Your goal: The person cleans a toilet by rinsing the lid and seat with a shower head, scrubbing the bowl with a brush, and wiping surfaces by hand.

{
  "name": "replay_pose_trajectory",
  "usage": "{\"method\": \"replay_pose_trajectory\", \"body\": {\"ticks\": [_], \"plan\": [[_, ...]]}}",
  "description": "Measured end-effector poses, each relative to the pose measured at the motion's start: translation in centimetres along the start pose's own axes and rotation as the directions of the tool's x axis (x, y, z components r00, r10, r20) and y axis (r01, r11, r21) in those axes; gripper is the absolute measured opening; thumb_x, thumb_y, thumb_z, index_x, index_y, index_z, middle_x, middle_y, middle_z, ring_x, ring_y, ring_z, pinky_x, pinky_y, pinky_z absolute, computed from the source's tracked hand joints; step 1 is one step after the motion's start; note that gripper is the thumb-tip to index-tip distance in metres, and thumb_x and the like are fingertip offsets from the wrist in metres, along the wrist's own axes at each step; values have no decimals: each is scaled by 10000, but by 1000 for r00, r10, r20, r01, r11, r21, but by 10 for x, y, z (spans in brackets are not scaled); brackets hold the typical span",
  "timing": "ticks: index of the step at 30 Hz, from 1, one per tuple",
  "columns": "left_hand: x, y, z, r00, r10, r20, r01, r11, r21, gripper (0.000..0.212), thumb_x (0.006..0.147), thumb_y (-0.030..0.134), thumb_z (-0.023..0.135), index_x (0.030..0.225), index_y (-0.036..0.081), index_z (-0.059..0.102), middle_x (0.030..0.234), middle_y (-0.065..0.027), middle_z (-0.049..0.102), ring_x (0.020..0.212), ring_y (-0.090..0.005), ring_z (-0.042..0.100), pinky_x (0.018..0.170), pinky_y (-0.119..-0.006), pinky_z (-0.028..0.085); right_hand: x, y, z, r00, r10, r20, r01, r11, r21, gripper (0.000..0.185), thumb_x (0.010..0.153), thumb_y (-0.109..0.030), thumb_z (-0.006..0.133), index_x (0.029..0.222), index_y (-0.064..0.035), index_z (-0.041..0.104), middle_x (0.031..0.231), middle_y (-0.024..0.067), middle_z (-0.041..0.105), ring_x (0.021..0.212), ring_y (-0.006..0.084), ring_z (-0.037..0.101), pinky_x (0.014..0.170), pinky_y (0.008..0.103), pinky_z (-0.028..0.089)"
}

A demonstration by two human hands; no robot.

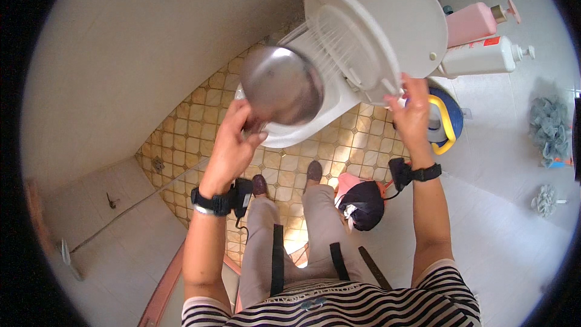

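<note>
My left hand [233, 143] grips a round, shiny metal shower head [286, 86], slightly blurred, whose back faces me. Thin water jets [329, 47] run from it onto the underside of the raised white toilet seat [386, 41]. At the near right end of that seat, my right hand [413, 109] pinches its edge and holds it tilted up, apart from the upright toilet lid [408, 18] behind. Below the shower head lies the white toilet bowl [290, 138], its opening mostly hidden by the shower head.
A pink pump bottle [472, 22] and a white pump bottle [476, 56] stand right of the lid. Beside my right wrist is a blue container with a yellow handle [447, 122]. Dark and pink bags [363, 204] hang near my leg. Grey mesh sponges [549, 125] hang on the right wall.
</note>
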State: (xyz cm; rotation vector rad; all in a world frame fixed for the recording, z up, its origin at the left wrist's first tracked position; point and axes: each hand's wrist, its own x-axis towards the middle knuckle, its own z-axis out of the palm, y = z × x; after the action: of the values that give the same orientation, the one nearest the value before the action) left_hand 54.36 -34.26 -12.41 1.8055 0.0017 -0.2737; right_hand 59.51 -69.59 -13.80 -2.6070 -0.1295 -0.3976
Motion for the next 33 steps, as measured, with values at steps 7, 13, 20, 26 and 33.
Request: {"method": "replay_pose_trajectory", "body": {"ticks": [7, 13, 20, 26, 33], "plan": [[71, 35, 43, 997, 62, 37, -62, 998, 7, 397, 752, -132, 638, 1127, -15, 583, 1127, -110, 488, 1029, -237, 531, 922, -311, 424, 57, 77, -8, 940, -17, -339, -129, 906, -402, 660, 739, -88, 780, 1309, -44, 450, 989, 157, 576, 785, 331, 611, 698, 415, 510], [101, 34, 64, 989, 124, -78, -116, 989, 93, 422, 750, -137, 637, 1153, -34, 560, 1157, -134, 486, 1026, -268, 552, 904, -328, 452, 74, 82, -14, 991, 117, -64, -131, 778, -614, 742, 892, -61, 505, 1529, -49, 125, 975, 191, 606, 736, 365, 651, 570, 472, 531], [117, 54, 90, 984, 173, -54, -171, 985, 32, 423, 745, -152, 625, 1145, -30, 561, 1125, -129, 496, 1001, -265, 557, 894, -320, 453, 79, 69, -38, 969, 214, 121, -107, 809, -579, 839, 872, -95, 575, 1512, 24, 45, 969, 220, 657, 728, 392, 664, 618, 490, 526], [119, 62, 128, 970, 185, 158, -183, 983, -28, 413, 733, -142, 642, 1125, -28, 579, 1120, -126, 495, 1014, -275, 541, 903, -333, 449, 74, 71, -49, 963, 220, 154, -131, 886, -444, 913, 849, -135, 656, 1516, -12, 45, 1075, 260, 622, 851, 432, 644, 731, 486, 518], [107, 15, 141, 985, 99, 140, -97, 995, -18, 413, 735, -136, 643, 1128, -19, 591, 1136, -133, 496, 1024, -290, 549, 918, -333, 452, 37, 74, -52, 969, 189, 161, -138, 949, -284, 906, 787, -23, 680, 1517, -29, 144, 1222, 291, 557, 969, 457, 591, 779, 476, 493]]}}
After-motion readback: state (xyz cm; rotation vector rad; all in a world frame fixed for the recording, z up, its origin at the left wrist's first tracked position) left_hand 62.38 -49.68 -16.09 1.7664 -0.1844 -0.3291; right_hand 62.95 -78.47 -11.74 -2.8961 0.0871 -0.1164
